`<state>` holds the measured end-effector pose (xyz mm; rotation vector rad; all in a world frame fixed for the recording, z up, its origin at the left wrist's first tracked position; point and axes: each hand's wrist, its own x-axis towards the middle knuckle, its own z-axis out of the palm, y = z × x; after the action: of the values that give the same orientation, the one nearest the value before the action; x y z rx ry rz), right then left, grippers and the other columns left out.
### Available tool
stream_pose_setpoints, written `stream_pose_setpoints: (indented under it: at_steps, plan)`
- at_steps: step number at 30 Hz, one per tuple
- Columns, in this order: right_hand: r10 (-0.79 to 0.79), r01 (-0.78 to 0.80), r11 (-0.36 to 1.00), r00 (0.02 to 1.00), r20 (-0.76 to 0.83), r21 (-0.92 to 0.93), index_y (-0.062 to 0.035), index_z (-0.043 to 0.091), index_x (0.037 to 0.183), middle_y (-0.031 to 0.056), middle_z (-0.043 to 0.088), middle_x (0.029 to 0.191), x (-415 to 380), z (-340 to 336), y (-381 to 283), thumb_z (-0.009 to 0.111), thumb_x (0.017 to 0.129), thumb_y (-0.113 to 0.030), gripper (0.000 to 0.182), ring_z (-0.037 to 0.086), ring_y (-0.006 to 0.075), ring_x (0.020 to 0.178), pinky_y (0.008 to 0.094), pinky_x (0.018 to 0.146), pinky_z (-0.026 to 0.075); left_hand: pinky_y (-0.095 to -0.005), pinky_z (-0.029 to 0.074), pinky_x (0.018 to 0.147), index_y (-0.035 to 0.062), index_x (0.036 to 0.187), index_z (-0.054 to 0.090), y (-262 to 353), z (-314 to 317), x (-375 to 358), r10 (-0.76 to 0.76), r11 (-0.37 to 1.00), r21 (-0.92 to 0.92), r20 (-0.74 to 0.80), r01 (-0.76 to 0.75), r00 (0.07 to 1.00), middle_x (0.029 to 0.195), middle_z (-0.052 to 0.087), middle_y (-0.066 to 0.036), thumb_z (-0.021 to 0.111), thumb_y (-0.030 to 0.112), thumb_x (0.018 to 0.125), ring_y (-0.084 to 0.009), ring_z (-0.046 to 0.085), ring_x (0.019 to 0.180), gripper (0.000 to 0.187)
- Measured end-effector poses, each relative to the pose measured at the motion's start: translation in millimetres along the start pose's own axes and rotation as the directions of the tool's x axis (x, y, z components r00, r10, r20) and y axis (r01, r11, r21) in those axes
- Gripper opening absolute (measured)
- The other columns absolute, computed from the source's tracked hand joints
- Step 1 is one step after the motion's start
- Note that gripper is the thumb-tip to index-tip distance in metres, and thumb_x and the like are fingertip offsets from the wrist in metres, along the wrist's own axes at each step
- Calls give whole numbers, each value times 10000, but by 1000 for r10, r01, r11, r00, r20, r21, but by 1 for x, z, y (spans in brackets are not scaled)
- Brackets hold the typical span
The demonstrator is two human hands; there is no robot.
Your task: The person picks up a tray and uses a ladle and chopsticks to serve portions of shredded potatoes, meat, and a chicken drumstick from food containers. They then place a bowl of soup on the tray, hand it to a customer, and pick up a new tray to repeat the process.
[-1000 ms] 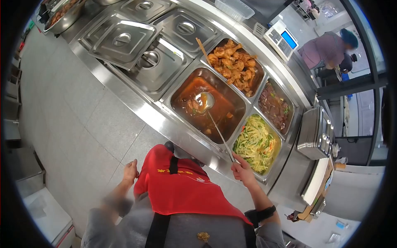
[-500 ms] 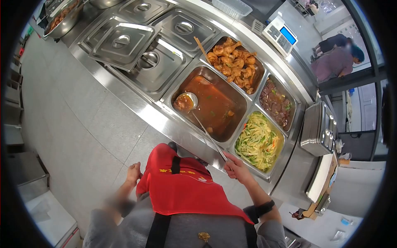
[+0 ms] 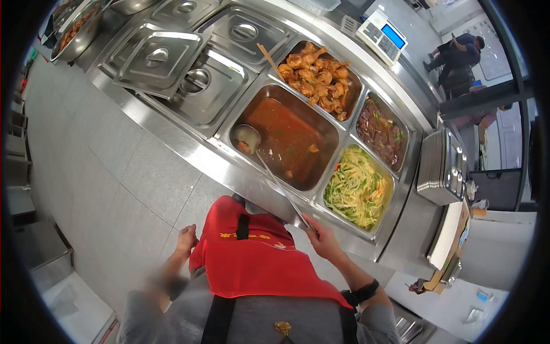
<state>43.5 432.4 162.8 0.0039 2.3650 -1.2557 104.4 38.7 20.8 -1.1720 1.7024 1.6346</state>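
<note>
My right hand [image 3: 325, 239] is closed around the handle end of a long metal ladle [image 3: 278, 180]. The ladle's bowl is in the near-left corner of a deep steel pan [image 3: 229, 127] of reddish-brown broth [image 3: 289, 129]; some broth and a reddish piece show in the bowl. My left hand [image 3: 186, 238] hangs beside my red apron [image 3: 252, 258], fingers curled, with nothing visible in it. Around the broth pan are fried chicken drumsticks [image 3: 321, 80] with wooden tongs [image 3: 269, 62], dark sliced meat [image 3: 379, 132] and shredded vegetables [image 3: 356, 189].
Steel lids [image 3: 217, 94] cover pans on the left, one loose lid [image 3: 157, 63] lying askew on top. A scale with a blue display [image 3: 382, 35] stands behind the counter. Stacked metal trays [image 3: 441, 172] are at the right. Beyond the glass a person [image 3: 461, 54] in dark clothes is visible.
The ladle's bowl has shifted slightly left and tilted differently in the broth, my right hand moving with its handle. My left hand stays put. A person in dark clothes has come into view behind.
</note>
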Motion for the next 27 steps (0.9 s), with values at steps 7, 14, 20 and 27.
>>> stream_pose_setpoints:
  at_steps: [7,14,20,27]
  plan:
    - [57,-57,998,998,-14,-34,-151,436,1245,188,594,935,-5,-6,3,495,832,-79,423,583,235,657,300,610,450,-268,272,358,97,605,421,-4,-3,3,22,999,49,40,-24,999,484,375,-4,486,305,830,-114,349,385,312]
    - [-175,-21,859,927,-331,-512,-133,494,1184,171,598,836,-34,-66,-6,504,801,-55,391,580,326,617,388,552,470,-270,264,358,104,607,423,-19,-4,12,25,998,52,39,-27,999,477,369,3,483,325,827,-109,345,388,317]
    - [-62,-234,642,933,-354,-730,-135,489,1177,159,574,758,-27,-97,-31,496,788,-60,396,573,333,610,420,533,470,-264,258,356,107,619,424,-4,5,9,52,990,123,97,-64,994,477,369,8,483,325,829,-105,345,382,308]
    - [31,-246,633,955,-294,-734,-127,466,1191,166,565,695,-27,-103,-50,498,798,-79,398,573,336,609,425,549,463,-261,253,356,107,616,419,-7,4,13,66,995,72,130,-76,989,478,366,8,491,312,823,-103,333,379,300]
